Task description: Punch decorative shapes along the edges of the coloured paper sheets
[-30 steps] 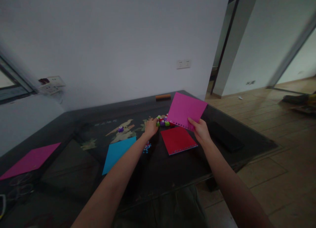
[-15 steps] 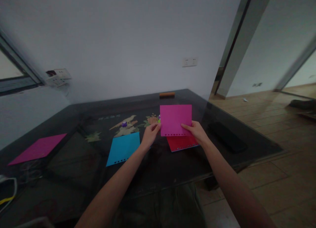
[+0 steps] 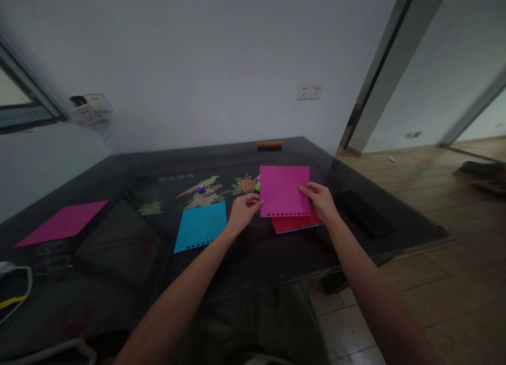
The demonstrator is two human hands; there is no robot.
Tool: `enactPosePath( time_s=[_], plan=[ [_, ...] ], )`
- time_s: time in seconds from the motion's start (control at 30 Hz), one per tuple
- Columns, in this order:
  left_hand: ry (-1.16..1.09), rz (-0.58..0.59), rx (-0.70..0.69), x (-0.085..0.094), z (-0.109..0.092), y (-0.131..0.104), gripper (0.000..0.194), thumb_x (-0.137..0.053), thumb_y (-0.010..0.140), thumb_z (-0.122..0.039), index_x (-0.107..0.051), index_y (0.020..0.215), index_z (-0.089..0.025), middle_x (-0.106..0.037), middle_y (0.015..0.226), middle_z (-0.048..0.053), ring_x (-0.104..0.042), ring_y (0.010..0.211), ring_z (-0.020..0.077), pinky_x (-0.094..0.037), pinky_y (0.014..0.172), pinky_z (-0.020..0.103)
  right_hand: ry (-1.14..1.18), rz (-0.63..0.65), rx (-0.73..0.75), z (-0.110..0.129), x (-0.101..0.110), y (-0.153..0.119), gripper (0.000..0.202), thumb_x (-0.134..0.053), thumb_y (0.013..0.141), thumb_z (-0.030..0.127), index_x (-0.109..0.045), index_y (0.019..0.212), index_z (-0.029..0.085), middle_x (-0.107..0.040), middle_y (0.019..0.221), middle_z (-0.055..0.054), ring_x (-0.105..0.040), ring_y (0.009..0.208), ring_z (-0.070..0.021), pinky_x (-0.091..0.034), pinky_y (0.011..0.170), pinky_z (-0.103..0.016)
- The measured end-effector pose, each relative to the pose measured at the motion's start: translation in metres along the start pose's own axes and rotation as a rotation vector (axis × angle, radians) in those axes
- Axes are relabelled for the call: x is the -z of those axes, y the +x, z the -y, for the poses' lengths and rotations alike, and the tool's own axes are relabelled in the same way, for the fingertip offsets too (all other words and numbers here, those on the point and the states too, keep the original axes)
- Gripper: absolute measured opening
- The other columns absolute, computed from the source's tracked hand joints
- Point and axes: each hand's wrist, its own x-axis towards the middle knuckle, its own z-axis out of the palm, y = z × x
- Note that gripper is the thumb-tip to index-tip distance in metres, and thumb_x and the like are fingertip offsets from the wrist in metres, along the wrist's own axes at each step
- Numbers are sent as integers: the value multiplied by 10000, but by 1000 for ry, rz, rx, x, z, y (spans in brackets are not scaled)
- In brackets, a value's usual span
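Observation:
A pink sheet (image 3: 283, 190) with a row of punched holes along its lower edge is held up above the table. My left hand (image 3: 245, 209) pinches its lower left corner. At its right edge, my right hand (image 3: 319, 199) grips it, thumb in front. Beneath it lies a red sheet (image 3: 290, 226), partly covered from view, with a blue edge showing under it. A blue sheet (image 3: 202, 225) with holes rests on the table left of my left hand. Behind the held sheet's left edge, a small green and purple toy (image 3: 257, 184) shows in part.
On the dark table (image 3: 253, 265) are a purple toy (image 3: 201, 189), another pink sheet (image 3: 65, 221) at far left, a brown roll (image 3: 269, 145) at the back and a black case (image 3: 364, 213) at right. Cables (image 3: 51, 259) lie at left.
My right hand has shifted from the lower front of the pink sheet to its right edge. The sheet shows slightly taller. The whole view has shifted a little.

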Motion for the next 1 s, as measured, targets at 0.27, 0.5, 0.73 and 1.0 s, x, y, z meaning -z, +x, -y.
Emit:
enactPosePath(
  time_s=[0.27,0.5,0.73,1.0],
  plan=[
    [-120,85,8,-8,-2,-7,425,-515,804,-174,-413,1215,-140,-648,663,-2,-629,594,127,-502,640,268,-15,-42,-5,0,6,3,292,-779,545,321,-669,775,180,-687,703,-9,-609,566,-136,-499,577,-268],
    [258,-66,-174,-13,0,-13,289,-426,831,-122,-485,1108,-176,-600,915,46,-593,791,135,-478,719,267,-201,-103,1,9,28,6,279,-754,567,297,-672,796,160,-688,707,-30,-597,545,-145,-470,525,-264],
    [567,87,-273,-24,6,-23,290,-449,822,-116,-525,1087,-206,-490,1190,77,-459,1146,198,-377,994,368,-334,-126,-78,0,38,11,203,-728,566,201,-677,757,160,-677,630,-22,-576,470,-135,-443,426,-232],
    [701,198,-272,-32,17,-28,330,-372,891,-199,-495,1193,-149,-461,1292,118,-430,1207,194,-330,1047,344,-401,-57,-184,-20,41,19,219,-723,562,205,-677,770,149,-653,551,-13,-562,407,-140,-406,360,-217]
  ],
)
